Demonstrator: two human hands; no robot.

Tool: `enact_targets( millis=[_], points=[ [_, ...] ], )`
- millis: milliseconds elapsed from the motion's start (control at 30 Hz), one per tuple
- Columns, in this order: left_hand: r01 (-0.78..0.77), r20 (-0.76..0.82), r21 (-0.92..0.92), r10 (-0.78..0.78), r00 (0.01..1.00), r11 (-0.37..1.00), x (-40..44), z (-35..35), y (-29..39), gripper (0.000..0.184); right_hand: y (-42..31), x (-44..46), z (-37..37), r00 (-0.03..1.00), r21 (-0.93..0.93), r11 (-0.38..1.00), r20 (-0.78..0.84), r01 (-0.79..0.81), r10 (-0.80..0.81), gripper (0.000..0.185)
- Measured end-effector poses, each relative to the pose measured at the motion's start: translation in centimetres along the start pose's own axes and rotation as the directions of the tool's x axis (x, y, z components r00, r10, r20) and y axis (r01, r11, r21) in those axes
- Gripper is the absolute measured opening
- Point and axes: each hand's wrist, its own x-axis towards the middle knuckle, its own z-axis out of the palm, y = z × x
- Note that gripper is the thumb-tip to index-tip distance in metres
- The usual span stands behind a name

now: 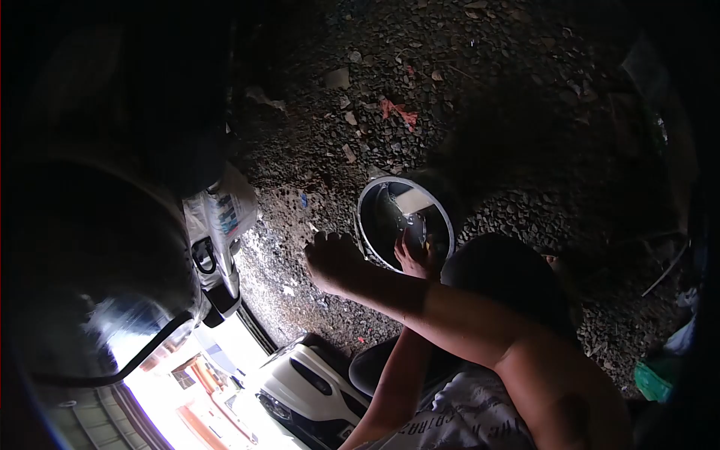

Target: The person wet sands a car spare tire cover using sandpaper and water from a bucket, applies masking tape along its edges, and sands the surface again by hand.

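Observation:
A dark round bucket [363,225] with a pale grey rim stands on the gravel, and liquid glints inside it. Within it lies a pale, flat rectangular piece [413,200]. My left hand [417,256] reaches over the near rim into the bucket, fingers apart and pointing down. Below its fingertips is a dark, shiny patch that I cannot identify. My right forearm crosses above the left one. Left of the bucket, my right hand [330,262] is curled into a fist in the air; its palm side is hidden, so any contents cannot be seen.
Gravel with litter surrounds the bucket, including a red scrap [398,112]. At left are a printed white sack [229,210] and a large dark curved object [97,255]. A white vehicle-like body panel [304,390] stands lower left, and a green bag [652,381] lies right.

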Motion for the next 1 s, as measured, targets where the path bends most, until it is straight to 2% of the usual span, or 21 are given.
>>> enact_targets(
  millis=[133,367,433,467,533,600,667,700,767,800,833,900,967,1000],
  points=[
    [-0.017,0.077,-0.022,0.018,0.997,1.000,-0.1,-0.7,0.3,0.062,0.5,0.5,0.0,0.998,0.022,1.000,-0.057,-0.008,0.010,0.028],
    [-0.057,0.289,-0.146,0.098,0.952,0.988,-1.7,-2.4,1.7,0.065,1.8,0.3,0.0,0.981,-0.104,0.995,-0.194,-0.002,-0.018,0.021],
    [-0.074,0.300,-0.169,0.123,0.946,0.983,-2.0,-2.5,2.0,0.066,2.3,0.1,-0.2,0.972,-0.152,0.988,-0.230,0.019,-0.054,0.022],
    [-0.083,0.295,-0.179,0.134,0.946,0.980,-1.9,-2.5,2.2,0.066,2.5,-0.2,-0.9,0.992,-0.197,0.980,-0.128,-0.004,-0.021,0.034],
    [-0.094,0.279,-0.195,0.147,0.949,0.976,-1.7,-2.5,2.5,0.067,2.9,-1.5,-2.0,0.981,-0.352,0.936,-0.181,0.007,-0.076,0.034],
    [-0.106,0.272,-0.200,0.160,0.949,0.974,-1.5,-2.9,2.4,0.068,2.7,-2.9,-2.9,0.962,-0.393,0.920,-0.257,-0.013,-0.096,0.036],
    [-0.119,0.235,-0.186,0.162,0.958,0.975,-1.1,-3.7,2.4,0.069,2.0,-4.8,-3.8,0.936,-0.348,0.937,-0.339,-0.037,-0.090,0.037],
    [-0.141,0.194,-0.166,0.172,0.966,0.976,-0.9,-4.0,2.3,0.069,2.0,-5.2,-3.9,0.934,-0.301,0.950,-0.356,-0.084,-0.030,0.038],
    [-0.208,0.083,-0.128,0.220,0.972,0.970,-0.2,-4.2,2.3,0.070,1.9,-7.2,-4.5,0.930,-0.358,0.915,-0.364,-0.186,0.046,0.037],
    [-0.262,0.024,-0.094,0.266,0.964,0.960,0.3,-4.4,2.2,0.071,1.5,-7.5,-5.6,0.948,-0.275,0.915,-0.204,-0.295,0.245,0.039],
    [-0.280,0.004,-0.079,0.281,0.960,0.957,0.3,-5.1,2.4,0.071,1.9,-8.3,-4.8,0.902,-0.213,0.900,-0.302,-0.381,0.310,0.042],
    [-0.266,0.006,-0.059,0.267,0.964,0.962,-0.2,-6.6,3.8,0.072,5.4,-10.5,-5.8,0.929,-0.181,0.924,-0.223,-0.337,0.295,0.044],
    [-0.061,0.255,-0.018,0.064,0.965,0.998,-4.2,-11.5,6.3,0.080,6.1,-14.2,-10.1,0.819,0.025,0.837,-0.195,-0.546,0.540,0.044],
    [0.025,0.356,0.022,-0.031,0.934,0.999,-5.9,-14.0,7.3,0.084,9.6,-17.9,-9.0,0.780,-0.085,0.805,-0.325,-0.587,0.534,0.042]
  ],
)
